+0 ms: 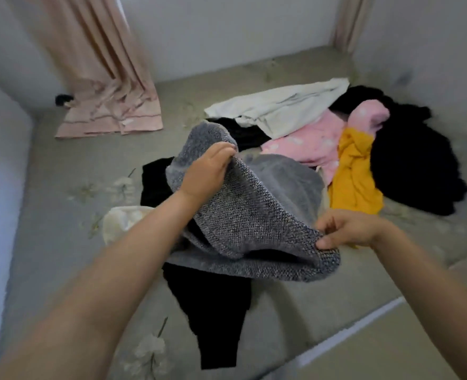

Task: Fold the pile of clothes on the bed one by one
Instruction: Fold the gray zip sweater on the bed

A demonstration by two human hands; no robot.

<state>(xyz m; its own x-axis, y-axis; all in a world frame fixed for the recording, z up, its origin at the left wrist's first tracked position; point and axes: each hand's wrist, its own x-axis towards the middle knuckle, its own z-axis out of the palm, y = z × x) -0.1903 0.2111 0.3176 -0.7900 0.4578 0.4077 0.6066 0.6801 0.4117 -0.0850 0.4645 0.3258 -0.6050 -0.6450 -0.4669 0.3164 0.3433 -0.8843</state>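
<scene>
**Two hands holding a grey knit above the bed**

Both hands are gripping one grey knitted garment (249, 215), which is hanging lifted between them over the bed (62, 165).

Far left of the hands and beyond them, a pink curtain (103, 86) is trailing its hem onto the bed, and a small dark object (63, 99) is lying just beside it near the wall. Just left of the left forearm, a cream garment (120, 220) is lying bunched on the bed.

The left hand (205, 171) is closing on the upper edge of the grey knit, fingers curled over the fabric. Under the knit and between the two forearms, a black garment (213, 311) is lying spread on the bed, running toward the near edge.

The right hand (347, 229) is pinching the knit's lower right edge between thumb and fingers.

Beyond the right hand, the remaining pile is lying in a heap: a white garment (287, 108) at the back, a pink patterned garment (317, 141) in front of it, a yellow garment (353, 171) just beyond the right hand, and a large black garment (413, 160) farthest right, touching the yellow one.
</scene>
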